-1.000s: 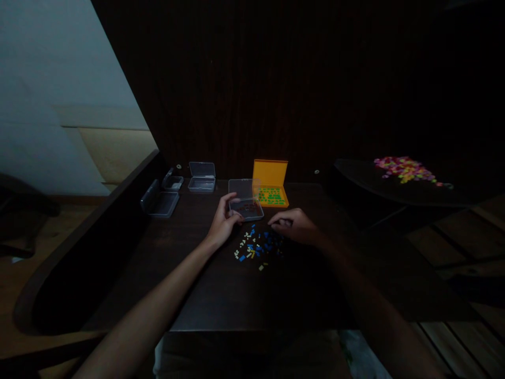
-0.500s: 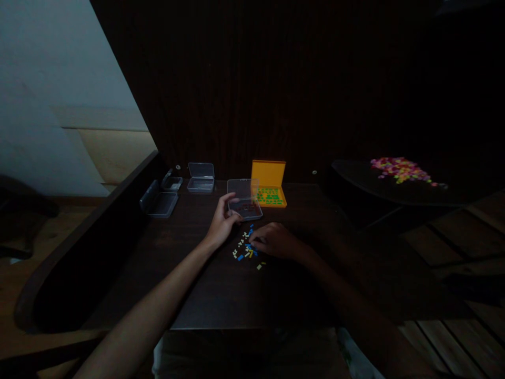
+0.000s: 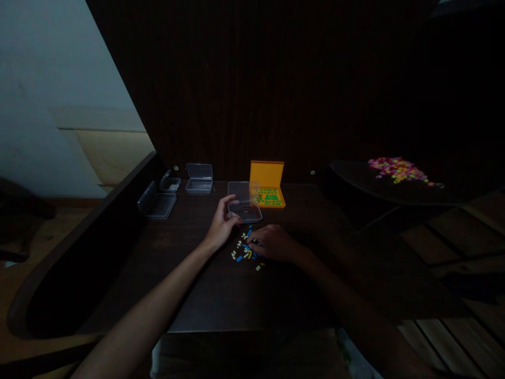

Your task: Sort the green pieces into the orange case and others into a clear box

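Observation:
My left hand (image 3: 221, 223) grips the left side of a clear plastic box (image 3: 252, 218), thumb at its front corner and fingers by the raised lid. Small dark reddish pieces (image 3: 248, 209) lie inside that box. Just in front of it, my right hand (image 3: 272, 242) reaches down into a loose scatter of small cream, blue and yellow pieces (image 3: 239, 258), which look like tiny building bricks. Its fingertips are drawn together among them; whatever they pinch is hidden. Behind the clear box stands an open orange box (image 3: 267, 173) with several green pieces (image 3: 271, 197) in it.
Open clear boxes stand at the back left: one (image 3: 199, 185) by the back panel, a small one (image 3: 171, 184), and another (image 3: 161, 205) near the raised left side (image 3: 79, 258). A heap of colourful small pieces (image 3: 400, 169) lies on a dark surface at the right.
My right hand has shifted very slightly among the loose pieces, its fingertips staying low. My left hand keeps its hold on the clear box. The whole view has moved a little.

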The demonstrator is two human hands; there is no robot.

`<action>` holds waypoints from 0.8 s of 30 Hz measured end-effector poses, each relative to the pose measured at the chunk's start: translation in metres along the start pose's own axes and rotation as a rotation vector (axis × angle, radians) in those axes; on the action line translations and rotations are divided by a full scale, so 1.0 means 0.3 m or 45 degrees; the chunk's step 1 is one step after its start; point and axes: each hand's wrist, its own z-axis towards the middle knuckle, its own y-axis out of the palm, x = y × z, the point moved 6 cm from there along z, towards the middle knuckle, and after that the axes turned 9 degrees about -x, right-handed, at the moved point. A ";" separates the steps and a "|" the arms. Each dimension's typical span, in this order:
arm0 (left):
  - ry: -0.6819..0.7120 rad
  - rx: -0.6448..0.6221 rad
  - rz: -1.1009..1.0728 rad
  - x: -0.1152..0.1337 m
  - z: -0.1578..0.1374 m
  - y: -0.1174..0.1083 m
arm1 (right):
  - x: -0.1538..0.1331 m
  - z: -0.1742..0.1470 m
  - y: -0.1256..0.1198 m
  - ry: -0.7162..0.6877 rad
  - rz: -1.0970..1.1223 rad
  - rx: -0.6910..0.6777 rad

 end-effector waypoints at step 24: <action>-0.048 -0.270 -0.040 0.018 -0.054 0.125 | 0.022 -0.088 -0.185 -0.048 0.292 0.497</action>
